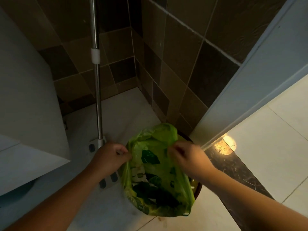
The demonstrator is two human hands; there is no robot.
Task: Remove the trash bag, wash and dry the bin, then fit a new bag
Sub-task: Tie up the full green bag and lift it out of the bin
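A green plastic trash bag [156, 172] with dark printed shapes sits in a dark round bin [198, 187] on the floor; only part of the bin's rim shows at the right. My left hand [110, 157] pinches the bag's left edge. My right hand [188, 157] grips the bag's right edge and looks blurred. The bag's mouth is pulled open between both hands, with its far flap standing up. Dark rubbish and a pale wrapper lie inside.
A metal mop pole [98, 97] stands just left of the bin, its flat head [106, 177] on the pale floor. A white fixture [28, 105] fills the left. Brown tiled walls form a corner behind. A white door frame [250, 90] and dark threshold [233, 167] lie right.
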